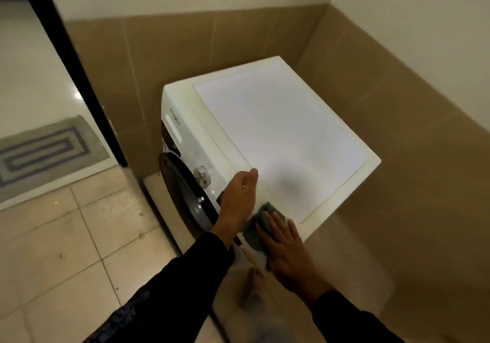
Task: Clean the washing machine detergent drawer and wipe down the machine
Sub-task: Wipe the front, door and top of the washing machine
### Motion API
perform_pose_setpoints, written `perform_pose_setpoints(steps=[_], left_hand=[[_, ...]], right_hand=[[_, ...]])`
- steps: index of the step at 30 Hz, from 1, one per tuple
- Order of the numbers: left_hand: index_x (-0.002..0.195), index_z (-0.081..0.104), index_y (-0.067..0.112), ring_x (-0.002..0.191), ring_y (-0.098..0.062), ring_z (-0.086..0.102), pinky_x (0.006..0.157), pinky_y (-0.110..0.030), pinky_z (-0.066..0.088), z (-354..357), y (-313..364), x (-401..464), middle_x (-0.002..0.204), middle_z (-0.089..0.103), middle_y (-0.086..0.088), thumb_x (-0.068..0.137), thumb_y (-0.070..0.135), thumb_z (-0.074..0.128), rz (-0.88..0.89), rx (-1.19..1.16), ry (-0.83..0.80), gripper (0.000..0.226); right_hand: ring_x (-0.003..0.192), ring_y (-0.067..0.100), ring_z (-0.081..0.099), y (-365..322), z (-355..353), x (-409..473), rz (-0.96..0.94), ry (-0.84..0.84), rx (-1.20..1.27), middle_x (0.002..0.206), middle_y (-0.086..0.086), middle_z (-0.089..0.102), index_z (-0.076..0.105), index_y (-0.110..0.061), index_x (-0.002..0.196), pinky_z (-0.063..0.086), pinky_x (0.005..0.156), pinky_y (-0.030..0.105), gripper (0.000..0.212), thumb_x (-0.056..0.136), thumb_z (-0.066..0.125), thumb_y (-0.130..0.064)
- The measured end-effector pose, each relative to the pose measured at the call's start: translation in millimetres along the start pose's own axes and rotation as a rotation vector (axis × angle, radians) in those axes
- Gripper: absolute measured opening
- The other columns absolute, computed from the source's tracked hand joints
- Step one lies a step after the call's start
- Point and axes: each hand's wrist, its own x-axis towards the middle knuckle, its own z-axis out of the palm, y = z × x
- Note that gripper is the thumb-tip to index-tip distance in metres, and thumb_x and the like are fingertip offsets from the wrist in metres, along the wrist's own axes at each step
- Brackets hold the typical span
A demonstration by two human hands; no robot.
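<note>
Head view is showing a white washing machine [278, 135] standing in a tiled corner, its flat top facing up and its front panel turned toward the left of the frame. A dark green cloth [256, 230] is lying on the near front corner of the machine's top, draping a little over the edge. The right hand [287, 247] is lying flat on that cloth, fingers straight and slightly spread, palm pressing down; nothing is curled around the cloth, so the hand is released and pushing rather than grasping. Part of the cloth is sticking out past the fingertips and to their left.

The left hand [240, 196] is reaching out just beside the right one, edge-on above the front edge of the top, fingers extended together and relaxed, holding nothing; whether it is touching the machine is unclear. Just below it on the front panel, the round silver dial [201, 175] is showing, with the dark round door [183, 196] under it. Both arms are wearing dark sleeves [185, 284]. A bare foot [254, 284] is standing on the pale floor tiles [79, 249] near the machine, and a grey patterned mat [45, 154] is lying beyond the dark door frame [79, 77] at the left.
</note>
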Motion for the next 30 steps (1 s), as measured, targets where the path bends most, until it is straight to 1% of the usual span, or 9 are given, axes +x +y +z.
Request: perform_pose_setpoints(steps=[2,6,10,14,16,19,23,26,30], left_hand=[[0.092,0.060,0.029,0.096,-0.018,0.065,0.093,-0.044,0.050,10.8,6.6,13.2,0.099,0.067,0.006,0.093,0.057,0.042,0.039,0.063,0.041,0.034],[0.096,0.064,0.029,0.101,-0.012,0.065,0.095,-0.044,0.051,41.2,15.6,28.8,0.104,0.069,0.010,0.080,0.071,0.040,0.040,0.055,0.168,0.051],[0.097,0.067,0.026,0.098,-0.010,0.067,0.095,-0.043,0.052,67.5,13.7,24.7,0.100,0.071,0.010,0.086,0.062,0.048,0.026,0.030,0.297,0.042],[0.093,0.067,0.025,0.095,-0.009,0.068,0.087,-0.038,0.051,62.3,10.0,8.4,0.096,0.072,0.008,0.098,0.044,0.051,-0.018,-0.049,0.458,0.025],[0.093,0.066,0.022,0.095,-0.011,0.068,0.080,-0.034,0.050,59.2,6.1,-5.6,0.099,0.071,0.007,0.100,0.037,0.049,-0.031,-0.097,0.516,0.023],[0.095,0.066,0.018,0.092,-0.010,0.066,0.077,-0.032,0.050,66.9,-4.7,-27.4,0.097,0.070,0.004,0.100,0.035,0.049,-0.063,-0.145,0.584,0.025],[0.096,0.067,0.012,0.085,-0.012,0.064,0.076,-0.038,0.051,81.4,-22.8,-42.7,0.086,0.068,0.000,0.098,0.039,0.052,-0.089,-0.148,0.630,0.031],[0.094,0.070,0.014,0.083,-0.014,0.064,0.085,-0.047,0.053,86.9,-31.1,-47.5,0.083,0.069,0.002,0.093,0.044,0.055,-0.081,-0.103,0.603,0.033],[0.097,0.069,0.012,0.086,-0.013,0.065,0.084,-0.040,0.053,84.8,-28.6,-44.0,0.085,0.069,0.001,0.096,0.038,0.055,-0.074,-0.107,0.579,0.029]], right_hand=[[0.151,0.027,0.004,5.7,2.6,10.6,-0.039,0.071,0.007,0.164,0.004,0.007,0.011,-0.027,0.157,0.006,0.116,0.049,0.084,0.087,0.057,-0.040],[0.148,0.025,0.019,32.1,-18.1,50.5,-0.163,0.105,0.105,0.154,0.007,0.037,0.043,-0.022,0.142,0.017,0.118,0.049,0.053,0.094,0.037,-0.045],[0.151,0.021,0.002,46.9,-31.3,67.8,-0.280,0.056,0.146,0.162,0.005,0.017,0.022,-0.021,0.154,0.005,0.121,0.045,0.067,0.092,0.036,-0.041],[0.149,0.026,0.019,88.7,-15.5,39.5,-0.616,0.060,0.056,0.158,0.008,0.031,0.047,-0.023,0.142,0.014,0.118,0.043,0.054,0.093,0.041,-0.048],[0.150,0.025,0.016,125.3,-8.3,30.4,-0.689,0.045,-0.021,0.160,0.007,0.026,0.041,-0.024,0.146,0.014,0.118,0.042,0.060,0.093,0.042,-0.051],[0.151,0.025,-0.001,155.7,-12.0,48.1,-0.635,0.045,-0.059,0.164,0.007,0.008,0.025,-0.020,0.154,0.009,0.119,0.045,0.064,0.099,0.032,-0.050],[0.149,0.029,-0.017,104.5,-32.1,82.9,-0.364,0.019,0.044,0.162,0.014,-0.011,0.011,-0.011,0.155,0.004,0.122,0.048,0.068,0.100,0.023,-0.048],[0.148,0.024,-0.021,75.7,-31.8,75.7,-0.384,-0.026,0.068,0.162,0.008,-0.017,0.002,-0.018,0.157,-0.003,0.122,0.044,0.068,0.100,0.032,-0.040],[0.150,0.022,-0.011,111.1,-23.7,43.5,-0.511,-0.052,0.053,0.164,0.004,-0.007,0.009,-0.022,0.157,0.003,0.123,0.044,0.064,0.100,0.023,-0.050]])
